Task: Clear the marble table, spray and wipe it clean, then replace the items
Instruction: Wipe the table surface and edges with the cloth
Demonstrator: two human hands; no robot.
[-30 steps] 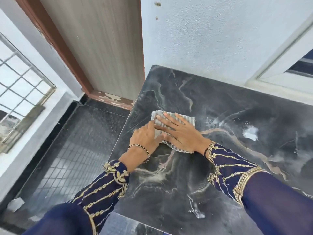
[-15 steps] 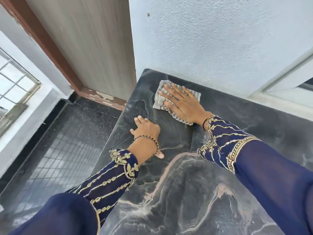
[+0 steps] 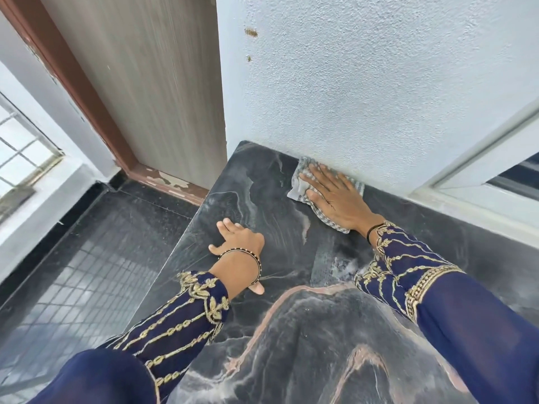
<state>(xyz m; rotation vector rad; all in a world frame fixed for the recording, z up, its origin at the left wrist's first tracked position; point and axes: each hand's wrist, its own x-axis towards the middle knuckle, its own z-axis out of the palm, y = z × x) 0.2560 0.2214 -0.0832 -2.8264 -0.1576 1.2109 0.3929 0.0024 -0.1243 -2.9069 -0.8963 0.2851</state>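
Head view:
- right hand [image 3: 335, 196] flat on striped cloth [image 3: 297, 189], fingers straight, pressing; grip released, nothing clenched.
- cloth now at far edge of marble tabletop [image 3: 306, 345], touching wall [image 3: 379, 97]. Half second ago it was short of wall, second ago near middle beside left hand [image 3: 239, 243].
- left hand splayed on tabletop near left edge, grip released, apparently bracing.
- Judgement: wipe stroke has reached back edge; replacing not begun.
- whitish spray residue [image 3: 347, 263] by right sleeve, unwiped.
- Hidden: cloth mostly under palm; tabletop's right side cut off; items, sprayer not in view.
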